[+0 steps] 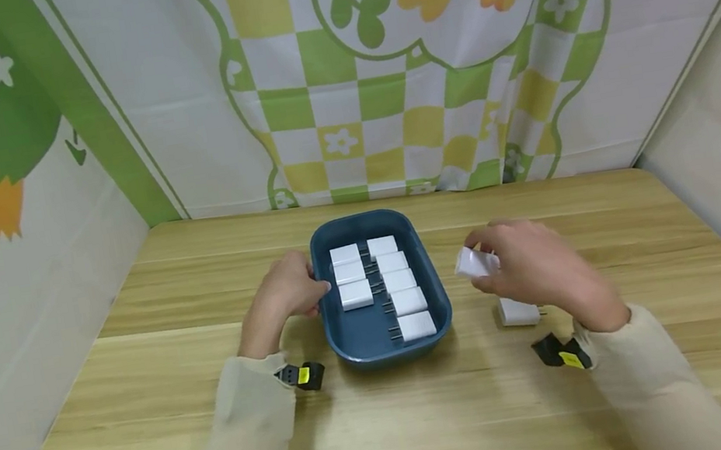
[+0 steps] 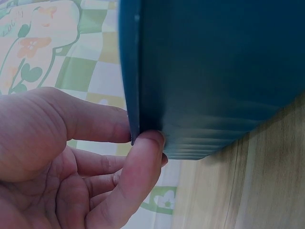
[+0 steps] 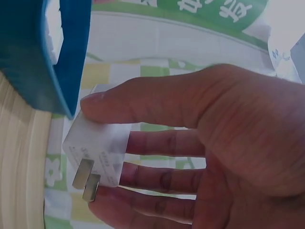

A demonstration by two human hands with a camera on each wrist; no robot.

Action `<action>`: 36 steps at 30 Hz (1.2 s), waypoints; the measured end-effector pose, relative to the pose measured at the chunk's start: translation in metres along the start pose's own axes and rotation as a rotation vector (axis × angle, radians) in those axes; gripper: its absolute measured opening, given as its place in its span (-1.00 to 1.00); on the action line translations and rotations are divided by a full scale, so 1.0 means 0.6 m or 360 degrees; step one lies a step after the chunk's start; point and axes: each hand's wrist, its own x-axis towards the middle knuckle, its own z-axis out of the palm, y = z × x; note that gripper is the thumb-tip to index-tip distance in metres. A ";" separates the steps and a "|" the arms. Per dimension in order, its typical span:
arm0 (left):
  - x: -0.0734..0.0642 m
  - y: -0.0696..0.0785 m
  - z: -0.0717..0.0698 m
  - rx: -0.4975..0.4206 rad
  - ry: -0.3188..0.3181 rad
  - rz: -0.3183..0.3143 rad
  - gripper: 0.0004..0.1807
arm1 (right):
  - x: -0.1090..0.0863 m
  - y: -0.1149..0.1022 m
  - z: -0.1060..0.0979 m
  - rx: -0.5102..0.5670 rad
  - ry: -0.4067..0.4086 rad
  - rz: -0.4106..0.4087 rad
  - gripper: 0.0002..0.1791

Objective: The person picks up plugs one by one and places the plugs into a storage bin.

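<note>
A dark blue plastic bin (image 1: pixel 365 346) stands on the table with several white charger plugs in two columns inside, their prongs facing the middle. My left hand (image 1: pixel 289 287) pinches the bin's left rim between thumb and finger. In the left wrist view the thumb and index finger (image 2: pixel 147 157) meet at the rim's edge. To the right of the bin, my right hand (image 1: pixel 529 261) holds a white charger plug (image 3: pixel 102 138) between thumb and fingers, above the table. Its two flat metal prongs show in the right wrist view. Another charger plug (image 1: pixel 518 312) lies on the table below that hand.
The wooden table (image 1: pixel 422 435) reaches back to a green and yellow checked curtain (image 1: pixel 376 97). Fabric walls (image 1: pixel 13 311) stand on the left and right sides. A black strap device (image 1: pixel 306 376) sits at each wrist.
</note>
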 end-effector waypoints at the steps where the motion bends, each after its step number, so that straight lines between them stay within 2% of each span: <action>1: 0.000 0.000 0.000 0.0003 -0.0001 -0.0001 -0.80 | 0.002 -0.004 -0.001 -0.0006 0.0003 -0.0013 -0.57; 8: 0.000 0.001 -0.001 0.0024 0.0001 0.0001 -0.78 | 0.022 -0.028 -0.001 -0.0024 -0.0002 -0.0126 -0.55; 12: 0.001 0.000 0.000 0.0030 0.0003 0.0008 -0.77 | 0.035 -0.043 0.003 -0.0068 -0.0047 -0.0177 -0.53; 23: 0.001 0.000 0.000 0.0021 0.0001 0.0002 -0.77 | 0.077 -0.090 0.018 -0.0103 -0.0234 -0.0327 -0.49; 30: 0.002 0.001 -0.001 0.0016 0.0000 0.0000 -0.77 | 0.104 -0.102 0.034 -0.0123 -0.0341 -0.0405 -0.53; 36: 0.002 -0.001 -0.001 0.0002 -0.0005 0.0002 -0.79 | 0.125 -0.117 0.049 -0.0097 -0.0477 -0.0421 -0.55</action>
